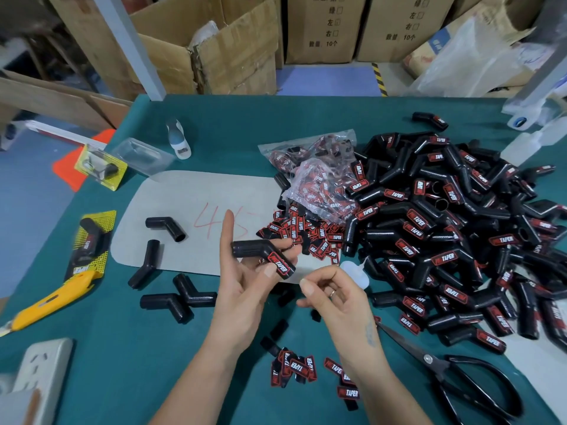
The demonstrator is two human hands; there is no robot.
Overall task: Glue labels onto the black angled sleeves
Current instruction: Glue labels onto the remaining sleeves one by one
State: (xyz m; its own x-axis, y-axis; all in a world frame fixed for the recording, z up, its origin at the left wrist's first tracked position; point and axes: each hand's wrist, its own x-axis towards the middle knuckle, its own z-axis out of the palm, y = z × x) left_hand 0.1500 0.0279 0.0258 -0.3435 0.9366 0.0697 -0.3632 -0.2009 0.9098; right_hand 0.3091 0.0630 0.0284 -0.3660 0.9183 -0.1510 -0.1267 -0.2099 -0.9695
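Observation:
My left hand (245,280) holds a black angled sleeve (260,254) above the green table, its thumb pressing on the red and black label (280,266) stuck to the sleeve's near arm, index finger pointing up. Just to the right, my right hand (334,297) hovers with loosely curled fingers and holds nothing. Several unlabelled sleeves (171,297) lie at the left. A large heap of labelled sleeves (445,234) fills the right side. Loose labels (310,234) spill from a clear bag (316,176), and more labels (299,368) lie near my wrists. A small white glue bottle (356,271) lies behind my right hand.
Black scissors (445,372) lie at the lower right, a yellow utility knife (52,302) at the left. A grey mat (184,210) with red writing covers the middle. Packaged sleeves (90,243), a blister pack (144,156) and cardboard boxes (214,47) sit beyond.

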